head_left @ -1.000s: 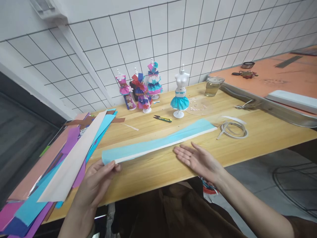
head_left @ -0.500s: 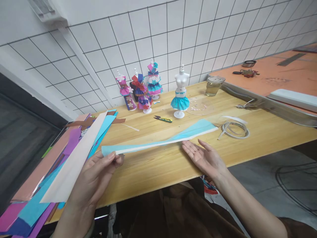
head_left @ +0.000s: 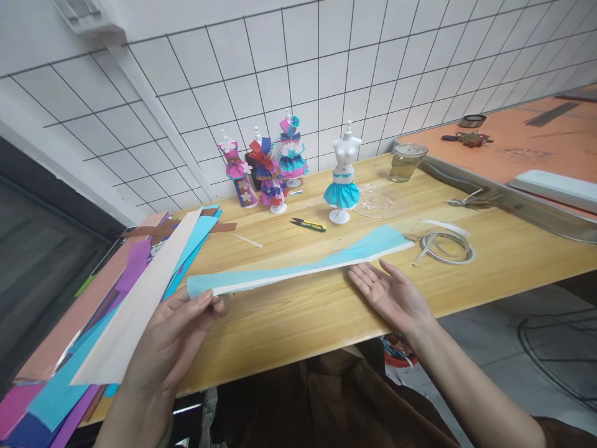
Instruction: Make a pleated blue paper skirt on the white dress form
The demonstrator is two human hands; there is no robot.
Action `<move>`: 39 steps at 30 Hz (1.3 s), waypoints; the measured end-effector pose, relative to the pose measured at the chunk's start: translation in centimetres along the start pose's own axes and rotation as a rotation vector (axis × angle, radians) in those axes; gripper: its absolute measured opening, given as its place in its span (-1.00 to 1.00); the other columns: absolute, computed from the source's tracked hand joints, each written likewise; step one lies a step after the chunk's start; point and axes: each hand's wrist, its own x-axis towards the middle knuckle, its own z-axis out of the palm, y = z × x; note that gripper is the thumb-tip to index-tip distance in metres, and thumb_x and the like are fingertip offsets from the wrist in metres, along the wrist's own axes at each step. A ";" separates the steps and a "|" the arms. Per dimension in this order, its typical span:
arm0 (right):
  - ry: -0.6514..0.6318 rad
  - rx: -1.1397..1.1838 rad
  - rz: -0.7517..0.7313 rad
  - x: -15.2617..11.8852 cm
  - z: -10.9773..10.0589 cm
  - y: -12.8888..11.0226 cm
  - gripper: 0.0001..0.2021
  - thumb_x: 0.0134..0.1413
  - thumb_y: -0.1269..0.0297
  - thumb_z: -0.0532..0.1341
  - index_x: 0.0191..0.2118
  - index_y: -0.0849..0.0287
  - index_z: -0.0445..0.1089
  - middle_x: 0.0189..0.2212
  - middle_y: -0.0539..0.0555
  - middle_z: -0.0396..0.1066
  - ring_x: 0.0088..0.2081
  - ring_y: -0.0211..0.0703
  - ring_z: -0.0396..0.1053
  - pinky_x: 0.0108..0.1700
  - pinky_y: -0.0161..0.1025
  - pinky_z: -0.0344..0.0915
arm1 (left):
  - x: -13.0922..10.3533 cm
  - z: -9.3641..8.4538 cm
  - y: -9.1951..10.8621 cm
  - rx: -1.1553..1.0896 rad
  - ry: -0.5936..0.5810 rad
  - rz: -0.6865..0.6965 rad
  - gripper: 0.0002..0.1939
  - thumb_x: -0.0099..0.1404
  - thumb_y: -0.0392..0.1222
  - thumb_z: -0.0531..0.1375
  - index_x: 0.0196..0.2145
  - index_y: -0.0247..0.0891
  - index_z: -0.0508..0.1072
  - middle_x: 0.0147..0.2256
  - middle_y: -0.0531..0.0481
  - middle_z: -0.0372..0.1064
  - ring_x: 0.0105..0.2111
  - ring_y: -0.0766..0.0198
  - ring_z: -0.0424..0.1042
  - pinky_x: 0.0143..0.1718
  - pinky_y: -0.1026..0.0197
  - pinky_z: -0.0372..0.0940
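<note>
A long light-blue strip of crepe paper (head_left: 298, 267), with a white band along its near edge, stretches across the table in front of me. My left hand (head_left: 181, 330) pinches its left end between thumb and fingers. Palm up, with fingers stretched, my right hand (head_left: 392, 295) lies under the near edge toward the strip's right part, not gripping it. Just beyond the right end sits a roll of white tape (head_left: 448, 249). Behind the strip stands a small white mannequin (head_left: 346, 151) in a blue ruffled skirt (head_left: 341, 195).
Stacked coloured paper sheets (head_left: 140, 298) cover the table's left side. Further back are several dressed mannequins (head_left: 292, 152), yellow thread snips (head_left: 308, 225), a clear dish of beads (head_left: 380, 202) and a lidded cup of liquid (head_left: 407, 163). An orange-topped table (head_left: 513, 137) adjoins at right.
The left end of the strip has shifted slightly left with my left hand. My right hand has moved a little to the right, still open beneath the strip. The view has also shifted slightly.
</note>
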 end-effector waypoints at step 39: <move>-0.064 -0.090 0.060 0.9 -1.9 -4.2 -0.54 0.27 0.32 -0.06 0.18 0.56 0.05 0.03 0.50 0.28 0.11 0.10 0.29 -0.01 -0.07 0.40 | -1.0 1.2 1.8 0.054 0.098 0.002 -0.81 -0.02 -0.07 0.33 -0.58 -0.21 0.46 -0.56 0.04 0.29 -0.44 0.29 0.26 -0.35 0.23 0.26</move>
